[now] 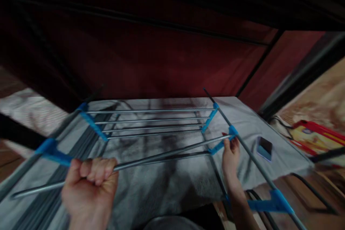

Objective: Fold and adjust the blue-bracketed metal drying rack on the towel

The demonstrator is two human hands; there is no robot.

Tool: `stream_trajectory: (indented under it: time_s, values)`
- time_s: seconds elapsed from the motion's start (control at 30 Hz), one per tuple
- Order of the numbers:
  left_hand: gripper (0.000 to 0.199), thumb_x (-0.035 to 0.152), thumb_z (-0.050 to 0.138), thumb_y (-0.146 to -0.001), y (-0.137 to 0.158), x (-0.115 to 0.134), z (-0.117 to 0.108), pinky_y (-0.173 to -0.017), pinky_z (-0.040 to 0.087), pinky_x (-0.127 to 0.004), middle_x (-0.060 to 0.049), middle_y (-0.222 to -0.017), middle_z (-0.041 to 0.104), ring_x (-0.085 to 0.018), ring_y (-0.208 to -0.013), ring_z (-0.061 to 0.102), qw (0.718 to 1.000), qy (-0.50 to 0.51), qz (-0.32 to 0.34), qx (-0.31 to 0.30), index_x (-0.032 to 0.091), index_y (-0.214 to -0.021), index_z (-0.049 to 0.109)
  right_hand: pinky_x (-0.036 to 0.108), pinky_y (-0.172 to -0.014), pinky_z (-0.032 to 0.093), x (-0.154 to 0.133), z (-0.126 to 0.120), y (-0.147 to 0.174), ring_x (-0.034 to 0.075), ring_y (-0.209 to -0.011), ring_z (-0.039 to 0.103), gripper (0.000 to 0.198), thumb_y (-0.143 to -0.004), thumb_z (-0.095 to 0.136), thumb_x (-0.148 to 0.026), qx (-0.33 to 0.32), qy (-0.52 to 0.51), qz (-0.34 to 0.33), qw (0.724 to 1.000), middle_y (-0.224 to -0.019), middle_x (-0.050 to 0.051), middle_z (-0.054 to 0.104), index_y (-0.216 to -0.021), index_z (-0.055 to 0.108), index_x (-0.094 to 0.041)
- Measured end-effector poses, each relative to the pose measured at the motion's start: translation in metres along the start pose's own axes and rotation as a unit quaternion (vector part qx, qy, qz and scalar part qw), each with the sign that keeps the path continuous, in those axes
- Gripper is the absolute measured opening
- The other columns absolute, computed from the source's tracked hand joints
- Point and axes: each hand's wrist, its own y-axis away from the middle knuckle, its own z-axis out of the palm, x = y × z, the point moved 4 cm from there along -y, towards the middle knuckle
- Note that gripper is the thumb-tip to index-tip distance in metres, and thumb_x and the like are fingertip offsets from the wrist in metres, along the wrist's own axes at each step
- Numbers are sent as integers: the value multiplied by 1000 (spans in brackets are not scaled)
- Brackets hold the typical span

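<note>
left hand fisted on rod | right hand at blue connector

I'm looking into a home bedroom. A grey blanket covers the floor beneath a metal rack frame, and a phone lies right of it.

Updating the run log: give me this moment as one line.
left hand: fist shut on metal rod | right hand: fingertips at blue connector, rod's far end | rack frame: on grey cloth | phone: right of rack
</note>
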Motion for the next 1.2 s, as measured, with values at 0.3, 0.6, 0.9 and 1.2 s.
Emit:
stream_trajectory:
  time_s: [0.3,0.6,0.9,1.2]
  values:
    - [53,31,48,-107,20,1,22,-40,27,-21,8,-48,24,-6,-38,22,997,70,12,-28,20,-58,30,54,-115,44,5,-4,-6,33,-119,67,53,-79,75,-55,17,-25,-19,999,-120,11,74,-122,66,-25]
    - [54,31,38,-111,7,2,52,-39,23,-21,8,-46,22,-5,-36,21,996,84,-7,-23,20,-59,28,54,-117,43,1,-6,-7,31,-119,67,58,-74,79,-54,20,-36,-9,999,-110,8,72,-119,62,-21]
    - [54,30,35,-111,-20,-9,54,-38,20,-20,8,-45,19,-5,-35,17,996,81,-26,-9,20,-59,28,62,-119,41,10,-8,-11,41,-129,65,60,-68,80,-52,24,-25,-3,999,-129,16,71,-120,63,-25]
    - [54,32,35,-112,-30,-16,54,-38,18,-20,8,-45,19,-5,-35,17,995,94,-36,-3,20,-59,26,60,-112,48,3,-8,-10,40,-119,68,49,-66,78,-50,38,3,5,999,-109,11,72,-106,61,-28]
